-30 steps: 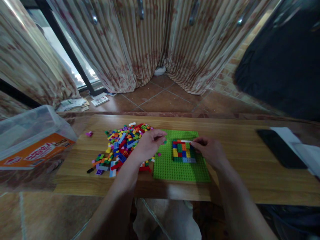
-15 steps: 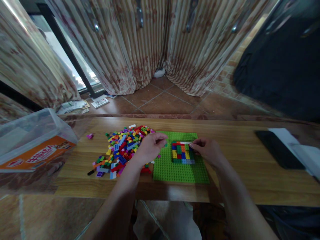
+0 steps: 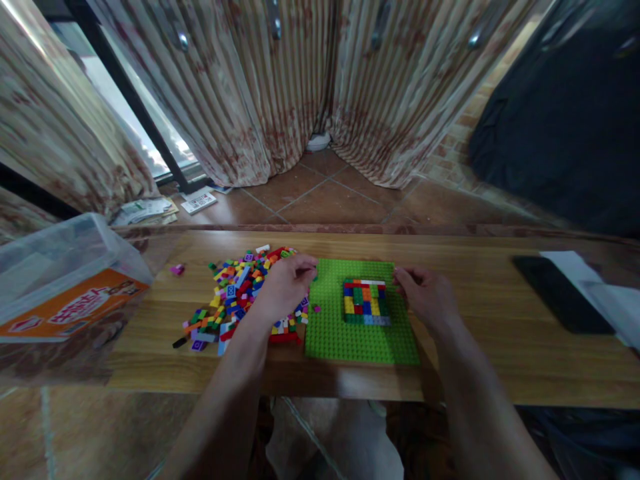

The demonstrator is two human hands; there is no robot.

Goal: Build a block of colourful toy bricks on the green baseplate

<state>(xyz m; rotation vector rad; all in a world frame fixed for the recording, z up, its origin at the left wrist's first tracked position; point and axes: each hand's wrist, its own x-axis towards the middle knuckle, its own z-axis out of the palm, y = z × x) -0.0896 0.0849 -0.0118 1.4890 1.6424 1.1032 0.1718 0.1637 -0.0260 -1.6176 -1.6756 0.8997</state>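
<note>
A green studded baseplate (image 3: 330, 340) lies on the wooden table, carrying a flat, multicoloured block of toy bricks (image 3: 367, 303). My left hand (image 3: 287, 283) is closed in a pinch at the plate's left edge, above the right side of the loose brick pile (image 3: 235, 287). A small green brick (image 3: 315, 278) shows just below its fingertips. At the plate's upper right edge is my right hand (image 3: 425, 290), its fingers pressed together, apart from the built block. Whatever is between those fingers, if anything, is too small to tell.
Left of the pile stands a clear plastic bin (image 3: 95, 260) with an orange label. One pink brick (image 3: 177, 269) lies apart near it, and another small pink brick (image 3: 317, 309) sits on the plate's left side. A dark flat object (image 3: 560, 293) and white papers (image 3: 575, 273) lie at right.
My right hand has come off the block's upper right corner and moved right to the plate's edge. My left hand has drawn back left with the green brick.
</note>
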